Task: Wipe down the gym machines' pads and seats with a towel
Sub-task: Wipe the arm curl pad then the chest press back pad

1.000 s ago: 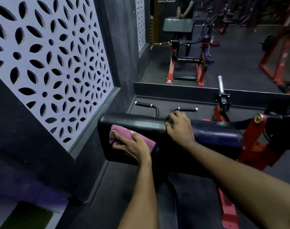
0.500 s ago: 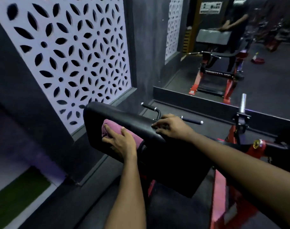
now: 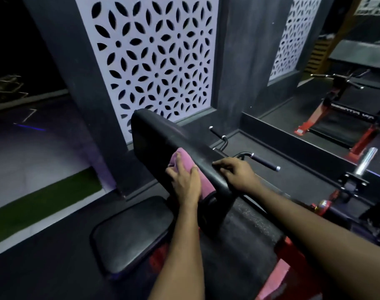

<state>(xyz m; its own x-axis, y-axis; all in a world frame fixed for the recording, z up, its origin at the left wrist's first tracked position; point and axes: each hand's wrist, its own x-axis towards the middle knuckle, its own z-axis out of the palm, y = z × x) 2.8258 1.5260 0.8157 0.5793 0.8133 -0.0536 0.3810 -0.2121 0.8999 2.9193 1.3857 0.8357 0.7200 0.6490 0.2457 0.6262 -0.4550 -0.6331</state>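
Grip of left hand (image 3: 185, 184) flat, pressing pink towel (image 3: 204, 185) to near face of black pad (image 3: 163, 128); right hand (image 3: 236, 173), uncurled, resting on top edge just beside. Pad's long axis running away up-left, beyond left hand, the nearer one.

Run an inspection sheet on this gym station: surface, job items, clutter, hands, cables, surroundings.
Surface: black arm pad, tilted; black seat below it.
Job's things: pink towel, folded, flat against the pad's near face.
Clutter: nothing seen.
Hands: left hand presses the towel on the pad; right hand rests on the pad's top edge.
Cables: nothing seen.
Surroundings: white lattice panel behind; wall mirror at right; machine handles beyond the pad; green turf strip at left.
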